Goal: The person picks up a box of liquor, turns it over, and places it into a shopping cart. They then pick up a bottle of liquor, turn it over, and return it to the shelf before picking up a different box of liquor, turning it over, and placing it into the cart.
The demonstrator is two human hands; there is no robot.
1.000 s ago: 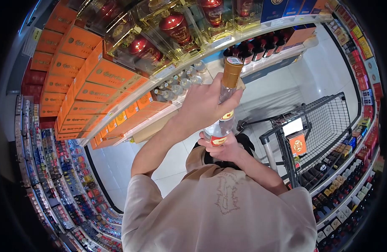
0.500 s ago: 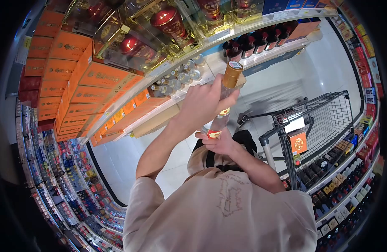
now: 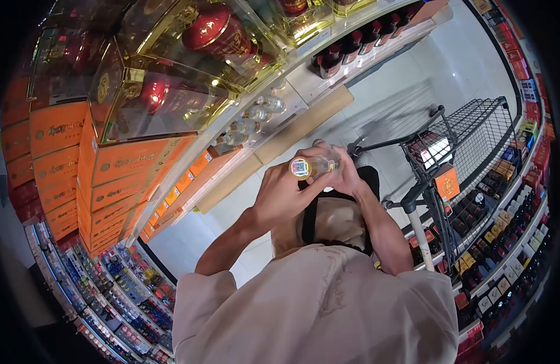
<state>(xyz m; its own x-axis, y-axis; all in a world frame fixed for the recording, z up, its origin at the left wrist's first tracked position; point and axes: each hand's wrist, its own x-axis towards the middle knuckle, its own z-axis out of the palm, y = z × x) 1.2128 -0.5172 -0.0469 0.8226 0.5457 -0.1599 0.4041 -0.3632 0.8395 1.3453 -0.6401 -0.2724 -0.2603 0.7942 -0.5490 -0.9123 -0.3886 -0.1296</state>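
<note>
A clear glass bottle [image 3: 323,165] with a gold cap is held between both hands, its capped end turned up toward the camera. My left hand [image 3: 281,189] wraps round the neck end, close beside the cap. On the right, my right hand [image 3: 348,176] is closed round the bottle's body. Fingers cover most of the bottle, and its label is largely hidden.
Small clear bottles [image 3: 255,113] and dark bottles [image 3: 352,47] line the shelf ahead. Orange boxes [image 3: 131,162] are stacked at the left. A black wire shopping cart [image 3: 480,142] with an orange tag [image 3: 447,184] stands at right. Shelves of goods [image 3: 504,227] run behind it.
The bottle has come down nearer my body and tilted, so its cap top now faces the camera. My left hand has lowered with it; my right hand has risen and closed round the body.
</note>
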